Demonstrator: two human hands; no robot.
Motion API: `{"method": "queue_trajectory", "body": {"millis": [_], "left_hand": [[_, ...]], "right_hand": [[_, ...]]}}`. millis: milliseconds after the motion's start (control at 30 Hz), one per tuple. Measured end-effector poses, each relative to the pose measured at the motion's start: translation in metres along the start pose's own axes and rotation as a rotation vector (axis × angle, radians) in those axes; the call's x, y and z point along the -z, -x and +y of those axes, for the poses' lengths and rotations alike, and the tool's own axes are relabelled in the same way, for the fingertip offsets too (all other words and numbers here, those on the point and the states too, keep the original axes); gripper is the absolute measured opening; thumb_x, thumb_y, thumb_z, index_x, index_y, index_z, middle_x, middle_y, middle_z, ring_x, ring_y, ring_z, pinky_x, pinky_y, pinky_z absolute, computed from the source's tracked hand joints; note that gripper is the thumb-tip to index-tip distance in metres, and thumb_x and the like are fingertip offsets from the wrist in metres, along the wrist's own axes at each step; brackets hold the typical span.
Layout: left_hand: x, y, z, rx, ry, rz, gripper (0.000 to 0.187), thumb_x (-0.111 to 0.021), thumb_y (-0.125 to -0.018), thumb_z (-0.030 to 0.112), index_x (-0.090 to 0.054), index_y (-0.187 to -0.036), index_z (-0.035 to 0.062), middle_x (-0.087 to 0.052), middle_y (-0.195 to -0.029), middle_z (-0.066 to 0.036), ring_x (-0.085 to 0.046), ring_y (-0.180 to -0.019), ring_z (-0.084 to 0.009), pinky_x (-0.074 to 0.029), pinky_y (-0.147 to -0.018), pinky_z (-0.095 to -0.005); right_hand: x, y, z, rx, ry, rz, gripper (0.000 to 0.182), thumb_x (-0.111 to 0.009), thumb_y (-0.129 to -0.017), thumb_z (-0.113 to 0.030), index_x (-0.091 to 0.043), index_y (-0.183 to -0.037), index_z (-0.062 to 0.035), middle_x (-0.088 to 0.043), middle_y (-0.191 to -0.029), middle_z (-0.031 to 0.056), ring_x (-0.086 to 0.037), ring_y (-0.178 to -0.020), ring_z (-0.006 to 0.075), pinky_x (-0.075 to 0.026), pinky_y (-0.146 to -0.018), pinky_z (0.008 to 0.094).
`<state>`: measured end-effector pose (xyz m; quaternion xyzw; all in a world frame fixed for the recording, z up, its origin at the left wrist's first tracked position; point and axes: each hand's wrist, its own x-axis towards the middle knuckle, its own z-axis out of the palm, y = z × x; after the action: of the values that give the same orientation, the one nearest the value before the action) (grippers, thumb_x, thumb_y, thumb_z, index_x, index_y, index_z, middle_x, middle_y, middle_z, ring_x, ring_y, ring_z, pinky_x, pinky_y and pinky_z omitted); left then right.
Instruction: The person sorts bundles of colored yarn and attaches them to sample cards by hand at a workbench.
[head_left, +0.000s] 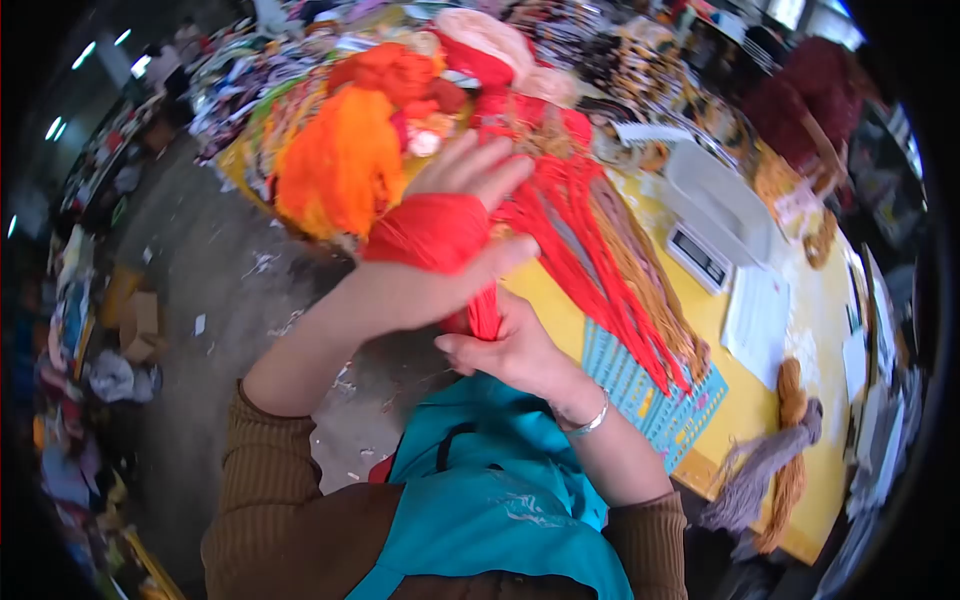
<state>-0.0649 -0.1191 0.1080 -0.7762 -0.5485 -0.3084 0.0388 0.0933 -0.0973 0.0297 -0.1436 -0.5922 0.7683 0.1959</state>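
Red yarn is wound in a thick band around my left hand, across the palm area below the fingers. The fingers of that hand are stretched out and its thumb sticks out to the right. Just below, my right hand is closed around a hanging bundle of red strands that runs down from the band. Long red skeins lie on the yellow table beyond my hands, next to brown and grey strands.
Orange yarn and pale pink yarn are heaped at the back. To the right are a digital scale with a clear tray, a paper sheet, blue-green cards and a grey skein. Another person stands at the far right.
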Motion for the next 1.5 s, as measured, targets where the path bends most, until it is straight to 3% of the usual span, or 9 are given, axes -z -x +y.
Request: {"method": "queue_trajectory", "body": {"millis": [167,267,333,533,800,1000,1167,1333,1500], "left_hand": [[0.009,0.092,-0.071,0.413,0.388,0.206,0.049,-0.054,-0.096,0.032,-0.048,-0.132,0.0006,-0.051,-0.135,-0.018,-0.044,-0.13,-0.0272,-0.032,-0.108,-0.0362],[0.024,0.109,-0.047,0.555,0.76,-0.877,0.028,-0.061,-0.092,0.024,-0.066,-0.106,0.0004,-0.071,-0.101,-0.007,-0.064,-0.094,-0.013,-0.049,-0.084,-0.0303],[0.021,0.111,-0.044,0.72,0.715,-0.42,0.034,-0.056,-0.095,0.03,-0.068,-0.088,-0.0012,-0.07,-0.08,-0.004,-0.064,-0.072,-0.0104,-0.05,-0.071,-0.0276],[-0.022,0.08,-0.053,0.21,1.156,-0.638,0.02,-0.067,-0.085,0.013,-0.069,-0.101,0.0012,-0.07,-0.092,-0.006,-0.064,-0.088,-0.0111,-0.051,-0.078,-0.0279],[-0.009,0.067,-0.001,-0.081,1.59,-0.888,0.049,-0.056,-0.097,0.036,-0.054,-0.129,-0.001,-0.064,-0.115,-0.013,-0.061,-0.098,-0.0157,-0.048,-0.084,-0.0288],[0.049,0.033,-0.006,-0.113,-0.143,-0.081,0.039,-0.056,-0.091,0.015,-0.052,-0.126,-0.0014,-0.059,-0.123,-0.017,-0.056,-0.117,-0.0285,-0.044,-0.098,-0.0386],[0.041,0.034,-0.017,0.27,-0.64,-0.567,0.043,-0.063,-0.085,0.015,-0.053,-0.124,0.0019,-0.062,-0.112,-0.017,-0.059,-0.107,-0.0308,-0.049,-0.087,-0.0388],[0.001,0.064,-0.049,-0.317,-0.019,-1.369,0.063,-0.073,-0.077,0.037,-0.052,-0.125,0.0021,-0.058,-0.12,-0.018,-0.057,-0.11,-0.0334,-0.046,-0.092,-0.0422],[-0.048,0.108,-0.037,0.236,1.002,-0.978,0.046,-0.069,-0.079,0.029,-0.06,-0.114,0.0009,-0.063,-0.11,-0.014,-0.059,-0.108,-0.0267,-0.045,-0.092,-0.0371]], "right_hand": [[0.019,-0.013,0.003,-0.028,0.215,0.163,0.016,-0.061,-0.088,-0.002,-0.066,-0.102,-0.0037,-0.061,-0.079,-0.0017,-0.055,-0.073,0.0053,-0.045,-0.064,0.0225],[0.007,-0.021,-0.026,0.084,0.306,0.066,0.018,-0.059,-0.085,0.003,-0.066,-0.1,-0.0024,-0.063,-0.078,0.0026,-0.057,-0.075,0.0077,-0.047,-0.067,0.025],[0.003,-0.028,-0.036,0.225,0.558,-0.072,0.016,-0.058,-0.08,0.004,-0.065,-0.093,-0.0004,-0.063,-0.077,0.0089,-0.063,-0.074,0.0146,-0.049,-0.067,0.0297],[-0.023,-0.033,-0.076,-0.089,0.599,-0.262,0.011,-0.058,-0.073,-0.004,-0.06,-0.083,-0.0006,-0.06,-0.072,0.0177,-0.062,-0.072,0.0345,-0.048,-0.065,0.0393],[0.009,-0.012,0.01,0.049,0.105,-0.005,0.02,-0.068,-0.079,0.0,-0.061,-0.098,-0.0025,-0.062,-0.085,0.0004,-0.059,-0.078,0.0086,-0.049,-0.071,0.0236],[0.001,-0.018,0.032,0.164,0.63,0.288,0.013,-0.067,-0.084,-0.007,-0.06,-0.094,-0.0026,-0.06,-0.075,0.0046,-0.059,-0.066,0.0132,-0.048,-0.062,0.0277],[-0.022,-0.019,0.0,0.443,1.217,0.271,0.034,-0.063,-0.071,-0.006,-0.056,-0.104,-0.0044,-0.063,-0.078,0.0187,-0.063,-0.073,0.037,-0.052,-0.065,0.0459],[-0.006,-0.024,0.021,0.261,1.068,0.005,0.026,-0.06,-0.075,-0.004,-0.059,-0.101,-0.0023,-0.063,-0.081,0.0188,-0.063,-0.074,0.0331,-0.051,-0.068,0.0389],[0.013,-0.008,0.029,-0.038,0.373,-0.082,0.025,-0.052,-0.078,-0.003,-0.06,-0.101,0.0025,-0.065,-0.077,0.0177,-0.064,-0.059,0.021,-0.051,-0.059,0.0336]]}}
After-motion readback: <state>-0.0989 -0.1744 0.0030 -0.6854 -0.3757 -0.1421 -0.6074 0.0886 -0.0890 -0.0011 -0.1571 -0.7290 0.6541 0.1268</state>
